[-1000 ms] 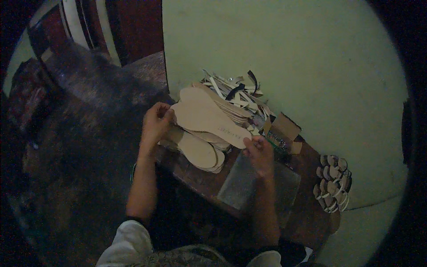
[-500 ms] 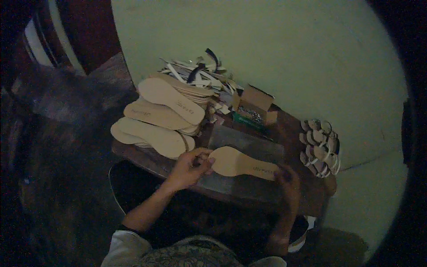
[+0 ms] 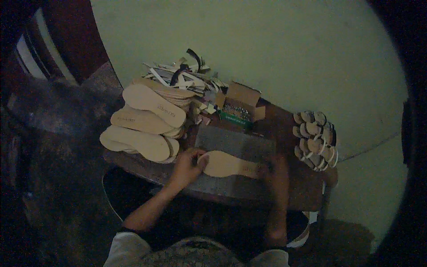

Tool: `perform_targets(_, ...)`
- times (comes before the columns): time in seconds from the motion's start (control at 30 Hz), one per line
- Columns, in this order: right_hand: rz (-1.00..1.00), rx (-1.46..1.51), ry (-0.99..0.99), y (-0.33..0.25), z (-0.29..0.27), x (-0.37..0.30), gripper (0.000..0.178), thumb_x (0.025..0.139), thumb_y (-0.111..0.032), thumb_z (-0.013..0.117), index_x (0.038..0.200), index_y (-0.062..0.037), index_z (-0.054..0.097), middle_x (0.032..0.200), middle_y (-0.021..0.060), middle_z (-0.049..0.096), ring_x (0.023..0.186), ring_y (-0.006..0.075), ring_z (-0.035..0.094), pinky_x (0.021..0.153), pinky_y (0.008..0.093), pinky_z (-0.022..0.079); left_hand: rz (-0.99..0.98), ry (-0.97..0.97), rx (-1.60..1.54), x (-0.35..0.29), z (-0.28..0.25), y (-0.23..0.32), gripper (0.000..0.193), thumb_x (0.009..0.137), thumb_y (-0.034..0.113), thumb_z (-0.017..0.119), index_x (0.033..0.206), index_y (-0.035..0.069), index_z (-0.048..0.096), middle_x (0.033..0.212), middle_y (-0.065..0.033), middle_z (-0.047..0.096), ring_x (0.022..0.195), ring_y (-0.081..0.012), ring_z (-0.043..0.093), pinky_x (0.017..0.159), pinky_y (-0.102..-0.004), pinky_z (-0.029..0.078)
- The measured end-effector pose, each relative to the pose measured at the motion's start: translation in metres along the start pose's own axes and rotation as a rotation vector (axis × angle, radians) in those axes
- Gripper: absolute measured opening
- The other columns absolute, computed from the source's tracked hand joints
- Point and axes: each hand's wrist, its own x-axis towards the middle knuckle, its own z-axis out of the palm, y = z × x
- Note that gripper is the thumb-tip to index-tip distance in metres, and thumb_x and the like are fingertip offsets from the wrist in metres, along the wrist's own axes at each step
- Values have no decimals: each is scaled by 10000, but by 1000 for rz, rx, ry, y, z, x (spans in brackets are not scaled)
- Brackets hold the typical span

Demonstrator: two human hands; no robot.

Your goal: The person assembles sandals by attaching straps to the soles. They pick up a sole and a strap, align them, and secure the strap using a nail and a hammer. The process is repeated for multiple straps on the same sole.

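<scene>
A pale tan shoe insole [image 3: 222, 163] with dark lettering near its heel lies lengthwise between my hands, above a grey board [image 3: 235, 138]. My left hand [image 3: 189, 165] pinches the wide toe end between thumb and fingers. At the narrow heel end, my right hand [image 3: 276, 172] is closed on the insole; it is dim and slightly blurred, and its fingertips are partly hidden in shadow. Beside my left hand, several more insoles [image 3: 149, 104] are piled in overlapping stacks at the table's left.
An open cardboard box [image 3: 242, 93] of small metallic pieces stands behind the board. Scrap strips [image 3: 178, 75] are heaped at the back left. Strapped sandal-like pieces [image 3: 315, 140] form a bunch at the right edge of the dark table [image 3: 293, 196], near a pale green wall [image 3: 289, 49].
The view has shifted a little, so the table things sit further left. Both hands still hold the insole; my right hand has moved slightly and blurs.
</scene>
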Motion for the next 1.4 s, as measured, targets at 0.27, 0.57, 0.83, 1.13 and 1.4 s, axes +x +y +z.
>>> perform_targets(0.27,-111,296,-243,-18,36,57,191,738,-107,641,909,-35,596,817,97,618,763,188,601,683,295,469,-201,-129,-67,1,-4,22,292,799,235,590,980,5,589,906,-143,587,790,-215,564,693,-319,443)
perform_targets(0.57,-466,148,-33,-76,99,219,198,768,-189,588,888,-31,603,846,130,628,789,248,611,707,337,471,-77,-91,-85,16,7,19,264,819,202,553,990,2,573,874,-150,583,796,-250,575,701,-340,452)
perform_targets(0.83,-520,-17,-226,-121,148,242,277,703,-203,651,924,-38,622,800,151,622,756,255,608,678,346,470,-156,-92,-113,0,-1,21,235,811,178,558,972,8,584,835,-155,576,780,-260,570,675,-341,447)
perform_targets(1.13,-343,403,-251,-106,86,235,227,752,-185,630,908,-21,622,734,71,568,640,139,525,580,267,420,-130,-41,-108,-3,6,12,240,807,194,560,960,12,595,822,-162,593,675,-259,580,615,-342,454)
perform_targets(1.4,-458,244,169,-45,18,142,195,772,-205,616,887,-49,643,764,86,470,685,177,487,602,304,406,-195,-157,-160,0,-4,22,265,809,213,583,984,15,565,779,-117,611,664,-166,591,587,-286,469)
